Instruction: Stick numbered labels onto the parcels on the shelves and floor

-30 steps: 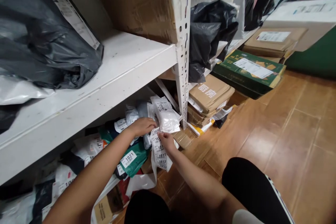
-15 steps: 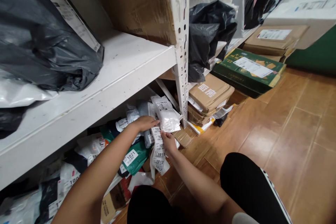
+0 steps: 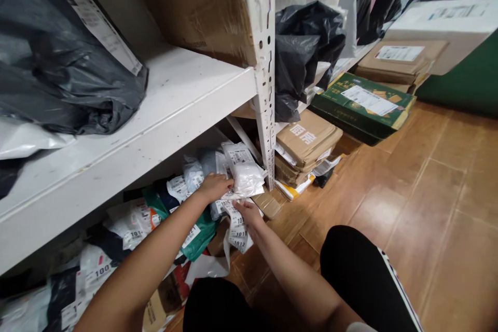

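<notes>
A strip of printed number labels [image 3: 238, 228] hangs from my right hand [image 3: 249, 213], which pinches it between thumb and fingers. Its upper end runs up to my left hand [image 3: 215, 187], whose closed fingertips press on it at the edge of a white plastic-wrapped parcel [image 3: 246, 174]. That parcel lies on top of other bagged parcels on the lowest shelf. Close to my left forearm is a green bag [image 3: 202, 241] with a number label on it, partly hidden by the arm. A blank white backing strip [image 3: 210, 265] curls below the labels.
A white shelf [image 3: 187, 109] and its perforated upright [image 3: 266, 78] stand close above my hands. A dark grey bag [image 3: 70, 62] rests on that shelf. Right of the upright are stacked cardboard parcels [image 3: 307, 137] and a green box [image 3: 365, 104] near the wooden floor [image 3: 420, 187].
My right hand has moved slightly down, and the upper part of the label strip now bends between my hands. My left hand stays by the white parcel. The view has shifted a little.
</notes>
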The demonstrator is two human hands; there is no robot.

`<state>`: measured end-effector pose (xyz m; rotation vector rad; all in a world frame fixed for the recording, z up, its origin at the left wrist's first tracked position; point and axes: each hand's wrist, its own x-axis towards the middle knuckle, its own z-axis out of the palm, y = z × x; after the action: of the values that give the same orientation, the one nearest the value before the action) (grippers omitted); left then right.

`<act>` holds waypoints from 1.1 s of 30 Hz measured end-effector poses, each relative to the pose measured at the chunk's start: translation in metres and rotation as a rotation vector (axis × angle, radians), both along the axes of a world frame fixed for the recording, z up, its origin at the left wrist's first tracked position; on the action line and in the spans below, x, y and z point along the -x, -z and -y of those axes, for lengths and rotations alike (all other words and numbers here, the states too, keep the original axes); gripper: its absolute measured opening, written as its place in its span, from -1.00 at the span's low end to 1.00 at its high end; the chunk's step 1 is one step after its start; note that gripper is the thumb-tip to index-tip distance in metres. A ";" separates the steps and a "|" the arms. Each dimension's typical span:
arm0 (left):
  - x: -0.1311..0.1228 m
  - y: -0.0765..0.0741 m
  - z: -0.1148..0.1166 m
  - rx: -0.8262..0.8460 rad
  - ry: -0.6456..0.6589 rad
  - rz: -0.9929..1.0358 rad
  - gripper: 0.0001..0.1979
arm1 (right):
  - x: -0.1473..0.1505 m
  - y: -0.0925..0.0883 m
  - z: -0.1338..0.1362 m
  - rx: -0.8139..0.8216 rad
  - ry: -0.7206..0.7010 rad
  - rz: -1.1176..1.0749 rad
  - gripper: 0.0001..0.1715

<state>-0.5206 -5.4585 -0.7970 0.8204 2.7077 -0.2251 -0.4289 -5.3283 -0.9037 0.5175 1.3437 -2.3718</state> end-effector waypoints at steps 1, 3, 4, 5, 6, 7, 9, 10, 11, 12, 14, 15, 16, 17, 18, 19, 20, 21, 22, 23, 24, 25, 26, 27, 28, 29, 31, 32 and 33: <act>-0.002 -0.001 -0.001 -0.003 -0.008 -0.015 -0.84 | -0.004 -0.001 -0.004 0.018 -0.001 0.010 -0.29; -0.007 -0.002 -0.005 -0.010 -0.055 -0.064 -0.80 | -0.012 -0.003 -0.013 0.053 0.009 0.012 -0.28; -0.009 -0.003 -0.007 -0.016 -0.086 -0.098 -0.73 | -0.015 -0.004 -0.018 0.066 0.018 -0.003 -0.29; -0.011 -0.005 -0.009 -0.028 -0.104 -0.130 -0.65 | -0.017 -0.003 -0.024 0.078 0.029 -0.025 -0.30; -0.012 -0.006 -0.011 -0.048 -0.099 -0.155 -0.58 | -0.017 -0.003 -0.029 0.087 0.040 -0.050 -0.32; -0.012 -0.007 -0.012 -0.067 -0.063 -0.165 -0.54 | -0.017 -0.002 -0.035 0.092 0.054 -0.076 -0.34; -0.011 -0.010 -0.013 -0.153 0.043 -0.124 -0.49 | -0.012 -0.001 -0.044 0.087 0.096 -0.129 -0.37; -0.010 -0.011 -0.013 -0.227 0.072 -0.081 -0.48 | -0.008 -0.001 -0.048 0.077 0.125 -0.155 -0.37; -0.009 -0.012 -0.014 -0.308 0.073 -0.039 -0.50 | -0.003 -0.003 -0.051 0.064 0.156 -0.182 -0.36; -0.010 -0.014 -0.016 -0.377 0.052 -0.014 -0.53 | 0.002 -0.005 -0.054 0.048 0.190 -0.212 -0.35; -0.017 -0.016 -0.024 -0.547 -0.053 -0.019 -0.61 | 0.012 -0.013 -0.058 0.013 0.251 -0.271 -0.35; -0.023 -0.017 -0.031 -0.655 -0.138 -0.032 -0.66 | 0.016 -0.017 -0.059 -0.003 0.277 -0.299 -0.35; -0.031 -0.016 -0.039 -0.786 -0.249 -0.028 -0.70 | 0.019 -0.022 -0.060 -0.016 0.301 -0.323 -0.36; -0.040 -0.013 -0.047 -0.952 -0.387 0.009 -0.72 | 0.020 -0.027 -0.060 -0.026 0.324 -0.342 -0.38; -0.050 -0.009 -0.056 -1.108 -0.531 0.078 -0.66 | 0.021 -0.031 -0.060 -0.030 0.343 -0.360 -0.41; -0.059 -0.003 -0.065 -1.240 -0.651 0.164 -0.55 | 0.021 -0.035 -0.061 -0.031 0.356 -0.378 -0.46; -0.067 0.004 -0.072 -1.343 -0.737 0.236 -0.48 | 0.021 -0.037 -0.062 -0.032 0.358 -0.396 -0.49; -0.075 0.012 -0.078 -1.425 -0.801 0.278 -0.47 | 0.020 -0.038 -0.063 -0.033 0.346 -0.412 -0.50; -0.081 0.021 -0.082 -1.488 -0.848 0.285 -0.50 | 0.019 -0.038 -0.066 -0.034 0.317 -0.426 -0.48; -0.086 0.030 -0.085 -1.532 -0.884 0.262 -0.56 | 0.019 -0.038 -0.069 -0.034 0.274 -0.439 -0.47; -0.091 0.038 -0.087 -1.556 -0.918 0.222 -0.60 | 0.019 -0.036 -0.074 -0.039 0.221 -0.448 -0.47; -0.094 0.045 -0.088 -1.562 -0.946 0.179 -0.62 | 0.019 -0.035 -0.079 -0.051 0.165 -0.454 -0.50; -0.097 0.051 -0.088 -1.554 -0.967 0.141 -0.64 | 0.020 -0.033 -0.085 -0.071 0.112 -0.459 -0.53; -0.100 0.056 -0.088 -1.539 -0.980 0.113 -0.64 | 0.021 -0.031 -0.091 -0.098 0.065 -0.461 -0.56; -0.102 0.061 -0.088 -1.523 -0.989 0.091 -0.64 | 0.022 -0.030 -0.096 -0.129 0.024 -0.460 -0.58; -0.104 0.064 -0.088 -1.507 -0.999 0.068 -0.64 | 0.022 -0.030 -0.101 -0.159 -0.004 -0.457 -0.58; -0.105 0.070 -0.090 -1.477 -1.020 0.019 -0.63 | 0.023 -0.029 -0.107 -0.193 -0.032 -0.448 -0.58; -0.106 0.072 -0.091 -1.464 -1.030 -0.007 -0.63 | 0.023 -0.029 -0.107 -0.199 -0.035 -0.444 -0.57; -0.105 0.074 -0.092 -1.453 -1.038 -0.030 -0.62 | 0.023 -0.028 -0.107 -0.202 -0.033 -0.438 -0.57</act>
<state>-0.4155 -5.3669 -0.8707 -0.5004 2.5298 2.0075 -0.4517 -5.2209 -0.8755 0.0192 1.7730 -2.4235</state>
